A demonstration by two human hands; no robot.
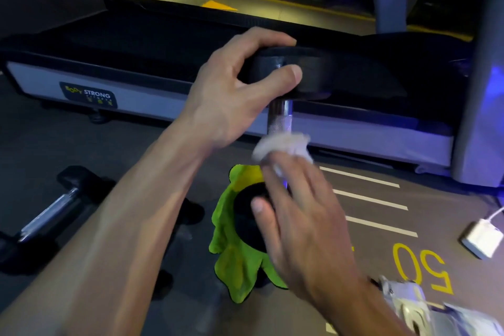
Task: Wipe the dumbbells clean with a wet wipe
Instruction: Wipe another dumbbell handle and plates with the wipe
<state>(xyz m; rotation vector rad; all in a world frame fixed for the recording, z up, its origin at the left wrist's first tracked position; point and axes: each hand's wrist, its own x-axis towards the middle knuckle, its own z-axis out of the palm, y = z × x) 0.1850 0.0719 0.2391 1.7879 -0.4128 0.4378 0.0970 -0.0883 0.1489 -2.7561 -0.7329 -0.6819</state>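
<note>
A black dumbbell stands on end, its lower head point(249, 217) resting on a green cloth point(236, 259) on the floor. My left hand point(234, 93) grips its upper black head point(308, 73) from above. The chrome handle point(281, 114) runs down between the heads. My right hand point(302, 224) holds a crumpled white wet wipe point(283, 144) pressed around the middle of the handle; the hand is blurred. A second dumbbell point(51, 213) with a chrome handle lies on the floor at the left, partly behind my left forearm.
A treadmill deck point(136, 95) labelled "Body Strong" runs across just behind the dumbbell, with an upright post point(480, 117) at right. A white charger block point(481, 237) with cable lies on the floor at right. A wipe packet point(414, 308) sits at bottom right. Floor markings read "50".
</note>
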